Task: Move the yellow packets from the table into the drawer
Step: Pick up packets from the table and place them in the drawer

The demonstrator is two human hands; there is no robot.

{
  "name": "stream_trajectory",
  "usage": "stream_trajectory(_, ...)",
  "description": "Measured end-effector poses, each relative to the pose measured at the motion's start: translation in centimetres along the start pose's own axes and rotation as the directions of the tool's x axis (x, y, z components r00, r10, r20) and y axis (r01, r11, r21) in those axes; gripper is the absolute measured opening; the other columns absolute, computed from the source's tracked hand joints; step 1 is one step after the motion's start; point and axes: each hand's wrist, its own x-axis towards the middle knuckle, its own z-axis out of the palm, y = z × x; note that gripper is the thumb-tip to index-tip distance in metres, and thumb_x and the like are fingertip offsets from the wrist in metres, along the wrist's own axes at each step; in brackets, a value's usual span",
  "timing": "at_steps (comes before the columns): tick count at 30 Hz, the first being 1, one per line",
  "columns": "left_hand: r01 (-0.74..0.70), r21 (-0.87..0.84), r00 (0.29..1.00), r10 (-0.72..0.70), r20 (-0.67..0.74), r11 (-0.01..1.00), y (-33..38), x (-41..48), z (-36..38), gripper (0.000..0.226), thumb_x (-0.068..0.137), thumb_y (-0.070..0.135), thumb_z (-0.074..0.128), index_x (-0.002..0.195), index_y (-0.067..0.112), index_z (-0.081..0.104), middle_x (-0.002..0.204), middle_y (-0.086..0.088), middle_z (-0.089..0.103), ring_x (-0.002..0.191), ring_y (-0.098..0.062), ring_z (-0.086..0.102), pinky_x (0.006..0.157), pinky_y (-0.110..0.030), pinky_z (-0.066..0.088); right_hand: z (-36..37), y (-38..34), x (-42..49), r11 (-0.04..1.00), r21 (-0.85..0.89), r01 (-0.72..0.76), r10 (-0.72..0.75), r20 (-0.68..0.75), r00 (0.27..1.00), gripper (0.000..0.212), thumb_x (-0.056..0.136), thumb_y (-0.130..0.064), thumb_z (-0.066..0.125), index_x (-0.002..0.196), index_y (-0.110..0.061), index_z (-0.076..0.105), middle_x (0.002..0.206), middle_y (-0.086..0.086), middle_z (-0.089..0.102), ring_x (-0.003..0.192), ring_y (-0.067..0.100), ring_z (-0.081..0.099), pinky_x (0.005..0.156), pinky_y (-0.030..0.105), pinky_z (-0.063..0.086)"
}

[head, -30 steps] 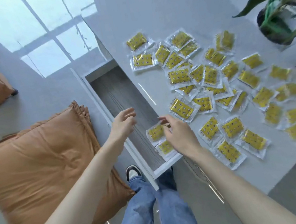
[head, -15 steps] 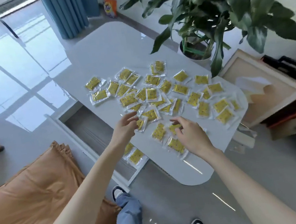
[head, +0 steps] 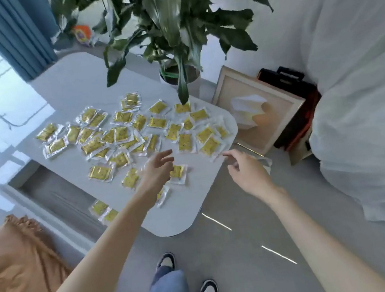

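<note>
Along the far left, the pulled-out drawer with a grey wood-grain floor [head: 65,202] holds just two of the small yellow packets in clear plastic film [head: 99,207], side by side at its near end. Dozens more lie scattered, some overlapping, over the white rounded desk [head: 184,212], so the job looks barely begun. Further right, the left hand [head: 157,169] hovers over the near part of the desk with fingers loosely spread and nothing in it, just above a lone packet [head: 178,171]. Beyond the desk's right edge the right hand [head: 248,172] hangs in the air, fingers relaxed and slightly bent, with nothing visibly held. The packets look feather-light, flat and limp, with slick film that probably slides on the smooth top. Pinching a clear sealed border between thumb and forefinger, or sliding a packet to the desk's edge first, should lift it best. Several could likely be gathered at once, though a loose stack may slip apart.
</note>
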Motion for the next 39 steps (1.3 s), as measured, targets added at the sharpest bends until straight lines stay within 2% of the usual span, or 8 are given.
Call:
stream_trajectory(5,0.018,0.032,1.000,-0.018,0.007,0.999,1.1,2.6,4.9,0.042,0.095,0.001,0.040,0.135,0.010,0.046,0.131,-0.011,0.055,0.094,-0.021,0.052,0.068,-0.021,0.043,-3.6,3.3,2.2,0.999,-0.051,0.013,-0.012,0.017,1.000,0.037,0.096,-0.014,0.044,0.130,-0.026,0.051,0.130,-0.007,0.055,0.114,0.018,0.053,0.084,0.034,0.048)
stream_trajectory(9,0.054,0.034,0.998,-0.053,-0.030,0.998,0.9,6.8,7.4,0.044,0.094,0.002,0.041,0.136,0.012,0.046,0.130,-0.008,0.057,0.098,-0.019,0.054,0.083,-0.028,0.042,-5.0,4.8,6.3,0.993,-0.112,0.047,-0.037,0.096,0.995,0.039,0.098,-0.014,0.042,0.134,-0.025,0.047,0.135,-0.005,0.049,0.118,0.016,0.048,0.076,0.028,0.039)
stream_trajectory(13,0.122,-0.001,0.989,-0.122,-0.079,0.993,0.3,11.5,9.1,0.045,0.093,0.004,0.040,0.137,0.015,0.045,0.130,-0.007,0.057,0.099,-0.019,0.054,0.090,-0.030,0.041,-5.5,6.1,10.5,0.984,-0.153,0.095,-0.066,0.181,0.981,0.040,0.097,-0.014,0.041,0.135,-0.025,0.047,0.139,-0.007,0.047,0.113,0.014,0.050,0.080,0.030,0.044)
stream_trajectory(21,0.283,-0.122,0.923,-0.305,-0.237,0.951,-3.0,17.7,11.1,0.045,0.091,0.008,0.042,0.136,0.017,0.046,0.128,-0.005,0.059,0.086,-0.018,0.055,0.064,-0.022,0.044,-4.3,8.7,18.4,0.942,-0.273,0.195,-0.084,0.370,0.925,0.042,0.096,-0.014,0.043,0.136,-0.026,0.045,0.140,-0.005,0.047,0.130,0.016,0.038,0.090,0.030,0.038)
stream_trajectory(25,0.323,-0.147,0.889,-0.353,-0.290,0.935,-5.4,20.0,11.8,0.045,0.092,0.012,0.043,0.137,0.017,0.045,0.129,-0.007,0.059,0.097,-0.020,0.058,0.081,-0.031,0.047,-1.5,9.8,22.4,0.932,-0.285,0.226,-0.079,0.449,0.890,0.046,0.094,-0.011,0.045,0.138,-0.027,0.044,0.143,-0.005,0.042,0.130,0.018,0.038,0.085,0.030,0.040)
stream_trajectory(29,0.321,-0.185,0.876,-0.365,-0.316,0.929,-8.0,23.2,12.8,0.046,0.094,0.016,0.047,0.139,0.017,0.043,0.131,-0.007,0.056,0.101,-0.017,0.056,0.079,-0.026,0.041,2.5,11.6,27.0,0.902,-0.322,0.287,-0.105,0.481,0.870,0.047,0.092,-0.010,0.050,0.137,-0.023,0.045,0.143,-0.002,0.044,0.128,0.023,0.041,0.096,0.039,0.044)
stream_trajectory(33,0.294,-0.194,0.856,-0.348,-0.383,0.936,-11.1,26.9,13.6,0.050,0.093,0.021,0.051,0.142,0.021,0.040,0.135,-0.005,0.053,0.107,-0.017,0.056,0.082,-0.027,0.044,6.8,13.5,31.4,0.829,-0.389,0.402,-0.154,0.532,0.833,0.050,0.091,-0.012,0.054,0.139,-0.022,0.043,0.143,-0.002,0.043,0.132,0.021,0.034,0.101,0.036,0.039)
stream_trajectory(39,0.268,-0.089,0.823,-0.276,-0.496,0.959,-14.3,31.9,14.4,0.059,0.090,0.029,0.059,0.144,0.021,0.036,0.144,-0.004,0.044,0.131,-0.023,0.043,0.108,-0.040,0.036,12.4,17.0,35.8,0.670,-0.427,0.608,-0.247,0.644,0.724,0.057,0.088,-0.017,0.061,0.140,-0.021,0.039,0.144,-0.003,0.042,0.132,0.021,0.032,0.109,0.038,0.034)
